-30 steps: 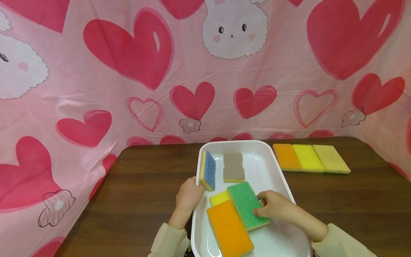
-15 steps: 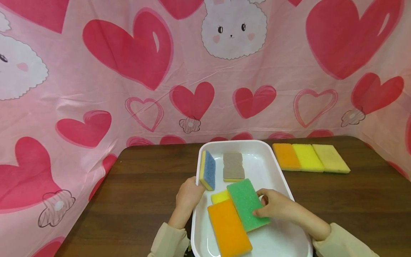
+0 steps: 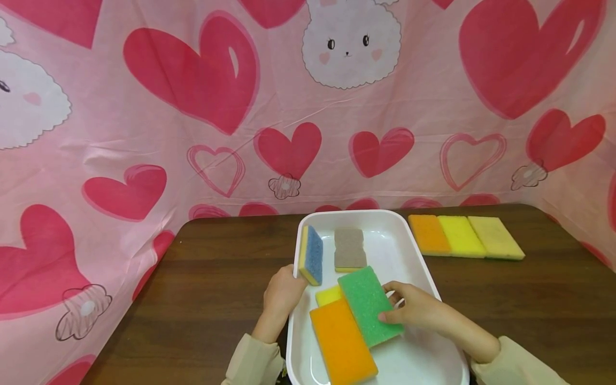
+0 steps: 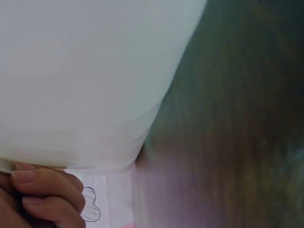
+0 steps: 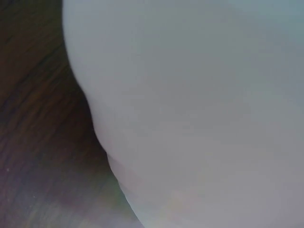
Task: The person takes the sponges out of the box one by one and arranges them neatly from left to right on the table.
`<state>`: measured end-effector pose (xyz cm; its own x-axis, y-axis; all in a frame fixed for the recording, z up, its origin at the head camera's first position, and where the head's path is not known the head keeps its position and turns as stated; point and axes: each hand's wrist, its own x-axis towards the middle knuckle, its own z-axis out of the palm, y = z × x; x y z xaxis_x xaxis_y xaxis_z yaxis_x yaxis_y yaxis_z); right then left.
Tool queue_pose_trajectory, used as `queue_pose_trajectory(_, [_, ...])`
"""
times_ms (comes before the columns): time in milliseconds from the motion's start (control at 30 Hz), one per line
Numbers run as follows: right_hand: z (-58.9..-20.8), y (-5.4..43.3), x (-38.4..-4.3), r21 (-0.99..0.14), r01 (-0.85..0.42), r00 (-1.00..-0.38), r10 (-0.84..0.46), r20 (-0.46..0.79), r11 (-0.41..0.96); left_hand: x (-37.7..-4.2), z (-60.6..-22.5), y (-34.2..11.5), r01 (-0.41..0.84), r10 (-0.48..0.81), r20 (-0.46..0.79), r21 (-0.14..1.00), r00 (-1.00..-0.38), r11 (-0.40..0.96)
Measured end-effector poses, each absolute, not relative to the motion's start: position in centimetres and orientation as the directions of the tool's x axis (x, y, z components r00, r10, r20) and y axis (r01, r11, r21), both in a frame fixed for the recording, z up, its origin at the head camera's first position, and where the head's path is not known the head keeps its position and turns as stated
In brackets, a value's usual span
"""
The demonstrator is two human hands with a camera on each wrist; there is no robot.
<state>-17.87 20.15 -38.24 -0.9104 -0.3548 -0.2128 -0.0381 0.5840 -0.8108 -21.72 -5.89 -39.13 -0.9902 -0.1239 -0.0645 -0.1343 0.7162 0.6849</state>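
Note:
My left hand (image 3: 284,291) grips the left rim of the white tray (image 3: 425,267), close to a blue-and-yellow sponge (image 3: 314,256) standing on edge against that wall. Curled fingers show at the rim in the left wrist view, where the hand (image 4: 45,197) is partly cut off. Inside the tray, my right hand (image 3: 414,306) pinches the right long edge of a green scouring sponge (image 3: 368,305). This sponge lies tilted, beside and partly over an orange sponge (image 3: 341,342) and a yellow sponge (image 3: 329,295). The right wrist view shows no hand, only the blurred tray side (image 5: 190,118).
A grey-brown sponge (image 3: 349,248) lies flat near the tray's far end. Orange (image 3: 430,234), bright yellow (image 3: 461,235) and pale yellow (image 3: 495,237) sponges sit in a row on the dark wooden table (image 3: 226,267), right of the tray. Behind hangs a pink heart-patterned cloth (image 3: 289,69).
The green sponge has shifted slightly toward the tray's far end with my right hand. The orange and yellow sponges have moved very little; my left hand stays in place.

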Motion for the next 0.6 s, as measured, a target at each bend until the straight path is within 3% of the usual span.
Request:
queue_pose_trajectory(400, [-38.50,19.94,-17.74,-0.860,-0.030,-0.909,-0.372,-0.188,0.510,-21.72,-39.14,-5.94,-0.133,-0.120,-0.067,0.694,-0.991,0.708])
queue_pose_trajectory(600, [-38.14,19.54,-17.68,-0.856,0.043,-0.913,-0.327,-0.243,0.515,-21.74,-39.19,-5.95,-0.134,-0.123,-0.066,0.693,-0.990,0.709])
